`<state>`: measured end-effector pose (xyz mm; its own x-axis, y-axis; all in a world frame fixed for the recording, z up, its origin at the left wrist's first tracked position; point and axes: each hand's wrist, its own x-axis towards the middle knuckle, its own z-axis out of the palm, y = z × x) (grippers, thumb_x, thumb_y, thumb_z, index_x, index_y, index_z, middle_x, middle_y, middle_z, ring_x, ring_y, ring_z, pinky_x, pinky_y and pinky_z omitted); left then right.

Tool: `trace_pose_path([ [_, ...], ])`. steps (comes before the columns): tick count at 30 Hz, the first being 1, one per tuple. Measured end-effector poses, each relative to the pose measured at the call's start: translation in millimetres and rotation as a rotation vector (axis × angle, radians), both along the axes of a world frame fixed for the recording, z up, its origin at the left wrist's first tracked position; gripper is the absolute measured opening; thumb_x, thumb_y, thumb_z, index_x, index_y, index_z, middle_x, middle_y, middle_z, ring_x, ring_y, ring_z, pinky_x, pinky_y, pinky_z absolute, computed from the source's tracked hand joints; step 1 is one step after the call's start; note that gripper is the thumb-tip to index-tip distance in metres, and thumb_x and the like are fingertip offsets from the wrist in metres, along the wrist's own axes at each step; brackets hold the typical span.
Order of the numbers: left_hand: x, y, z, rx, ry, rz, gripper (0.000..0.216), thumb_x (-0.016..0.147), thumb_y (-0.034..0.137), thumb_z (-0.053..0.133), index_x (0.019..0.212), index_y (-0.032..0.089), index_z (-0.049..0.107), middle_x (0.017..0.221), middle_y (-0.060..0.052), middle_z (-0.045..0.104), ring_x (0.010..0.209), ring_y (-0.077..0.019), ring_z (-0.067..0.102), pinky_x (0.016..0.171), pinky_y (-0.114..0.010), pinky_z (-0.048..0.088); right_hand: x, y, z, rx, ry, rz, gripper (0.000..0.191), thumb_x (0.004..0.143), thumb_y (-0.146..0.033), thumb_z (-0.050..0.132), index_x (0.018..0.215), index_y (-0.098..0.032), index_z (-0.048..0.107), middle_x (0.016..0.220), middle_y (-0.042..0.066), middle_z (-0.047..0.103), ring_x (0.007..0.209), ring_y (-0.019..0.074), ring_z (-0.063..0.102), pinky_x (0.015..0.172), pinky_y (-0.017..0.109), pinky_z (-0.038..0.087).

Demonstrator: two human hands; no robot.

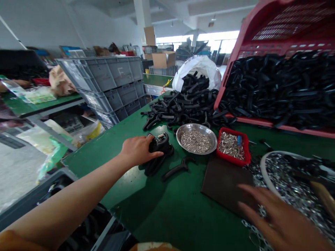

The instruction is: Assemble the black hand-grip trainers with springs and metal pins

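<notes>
My left hand [137, 150] rests on a small stack of black plastic handles [155, 163], its fingers curled over the far side and the thumb along the near side. A bright metal spring [160, 137] shows at the top of that stack. Just right of it, a single curved black handle [179, 168] lies on the green table. My right hand [281, 218], smeared by motion, is low at the right with thumb and fingers apart. It hovers by the dark flat plate [222, 183] and the round tub [265, 170] of shiny metal parts. Nothing shows in it.
A steel bowl [180, 145] of small metal pieces and a red tray [247, 158] of pins stand behind the plate. Black handles [180, 104] are heaped farther back, beside a tipped red crate [222, 92]. Grey crates [117, 73] are stacked at left; a bin [15, 216] sits below.
</notes>
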<state>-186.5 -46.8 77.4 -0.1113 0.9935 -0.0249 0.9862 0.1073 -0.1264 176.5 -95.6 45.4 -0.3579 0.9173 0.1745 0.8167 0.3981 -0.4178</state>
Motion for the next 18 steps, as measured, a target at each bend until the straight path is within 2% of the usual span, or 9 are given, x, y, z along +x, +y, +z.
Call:
trace_pose_path([
  [2, 3, -1, 7.1, 0.048, 0.022, -0.023, 0.071, 0.070, 0.074, 0.031, 0.119, 0.025, 0.048, 0.100, -0.009, 0.063, 0.091, -0.0299, 0.057, 0.069, -0.036, 0.045, -52, 15, -1.7, -0.045, -0.150, 0.234, 0.038, 0.082, -0.034, 0.046, 0.118, -0.023, 0.052, 0.111, 0.010, 0.059, 0.098, 0.0253, 0.057, 0.080, 0.042, 0.049],
  [3, 6, -2, 9.6, 0.088, 0.021, -0.036, 0.067, 0.073, 0.071, 0.030, 0.117, 0.025, 0.050, 0.100, -0.009, 0.063, 0.091, -0.0302, 0.057, 0.069, -0.037, 0.045, -78, 23, -3.9, -0.028, -0.214, 0.286, 0.040, 0.082, -0.028, 0.045, 0.121, -0.021, 0.049, 0.114, 0.012, 0.056, 0.099, 0.0254, 0.055, 0.078, 0.041, 0.049],
  [5, 18, -7, 10.2, 0.157, -0.030, -0.104, 0.059, 0.078, 0.063, 0.031, 0.115, 0.023, 0.052, 0.103, -0.009, 0.062, 0.093, -0.0289, 0.057, 0.071, -0.037, 0.045, -120, 38, -11.0, 0.057, -0.321, 0.301, 0.046, 0.081, -0.022, 0.046, 0.127, -0.022, 0.042, 0.116, 0.014, 0.053, 0.098, 0.0275, 0.054, 0.068, 0.040, 0.051],
  [7, 36, -12, 2.5, 0.139, -0.126, -0.261, 0.049, 0.081, 0.055, 0.035, 0.113, 0.023, 0.054, 0.105, -0.008, 0.062, 0.094, -0.0255, 0.057, 0.076, -0.035, 0.045, -145, 52, -20.4, 0.106, -0.396, 0.334, 0.044, 0.083, -0.018, 0.042, 0.127, -0.019, 0.042, 0.098, 0.014, 0.058, 0.084, 0.0255, 0.058, 0.057, 0.035, 0.050],
  [8, 45, -14, -4.5, 0.081, -0.163, -0.359, 0.046, 0.081, 0.052, 0.039, 0.114, 0.024, 0.053, 0.105, -0.007, 0.062, 0.094, -0.0243, 0.058, 0.077, -0.034, 0.045, -150, 57, -25.4, 0.107, -0.406, 0.341, 0.038, 0.084, -0.018, 0.040, 0.121, -0.019, 0.047, 0.093, 0.013, 0.059, 0.080, 0.0237, 0.058, 0.054, 0.032, 0.049],
  [10, 62, -15, -22.7, -0.048, -0.176, -0.482, 0.045, 0.078, 0.043, 0.048, 0.118, 0.023, 0.051, 0.101, -0.008, 0.064, 0.092, -0.0245, 0.059, 0.078, -0.034, 0.045, -149, 63, -34.2, 0.100, -0.417, 0.357, 0.029, 0.085, -0.022, 0.040, 0.111, -0.020, 0.053, 0.090, 0.009, 0.059, 0.078, 0.0211, 0.057, 0.054, 0.029, 0.047],
  [13, 81, -9, -50.3, -0.171, -0.182, -0.498, 0.057, 0.075, 0.029, 0.052, 0.129, 0.017, 0.040, 0.102, -0.011, 0.063, 0.092, -0.0253, 0.060, 0.078, -0.035, 0.045, -131, 58, -38.4, 0.089, -0.413, 0.361, 0.028, 0.085, -0.025, 0.042, 0.111, -0.023, 0.053, 0.096, 0.006, 0.059, 0.083, 0.0185, 0.056, 0.059, 0.027, 0.047],
  [16, 88, 2, -65.7, -0.197, -0.273, -0.513, 0.053, 0.079, 0.025, 0.043, 0.131, 0.015, 0.036, 0.112, -0.013, 0.059, 0.098, -0.0236, 0.059, 0.081, -0.035, 0.045, -97, 45, -25.2, 0.175, -0.336, 0.361, 0.033, 0.085, -0.024, 0.042, 0.117, -0.026, 0.050, 0.113, 0.004, 0.056, 0.097, 0.0186, 0.051, 0.075, 0.030, 0.045],
  [18, 88, 8, -68.7, -0.145, -0.282, -0.490, 0.049, 0.082, 0.028, 0.036, 0.130, 0.014, 0.037, 0.114, -0.013, 0.058, 0.098, -0.0243, 0.058, 0.080, -0.036, 0.046, -56, 39, -8.2, 0.236, -0.322, 0.253, 0.035, 0.086, -0.025, 0.039, 0.119, -0.025, 0.050, 0.119, 0.005, 0.054, 0.104, 0.0205, 0.048, 0.084, 0.035, 0.040],
])
